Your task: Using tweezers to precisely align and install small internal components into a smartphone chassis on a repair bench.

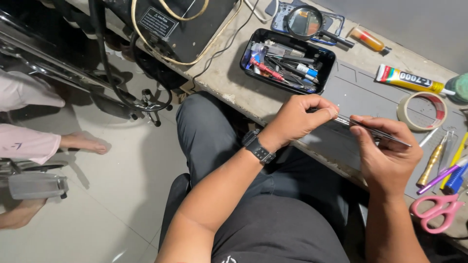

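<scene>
Fingers of my left hand [297, 118] pinched one end of a thin, flat, dark metal strip [375, 130], while my right hand [387, 153] closed around its other end. It sat between both hands, just above the grey work mat [360, 92], near the black plastic tool tray [287, 61].

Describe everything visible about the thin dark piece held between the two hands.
The thin dark piece is flat, narrow and glossy, seen nearly edge-on, like a slim panel of glass or metal. It lies roughly level, tilted down to the right, above the grey mat. The left hand pinches its left end; the right hand grips it from beneath, its fingers curled over the top.
</scene>
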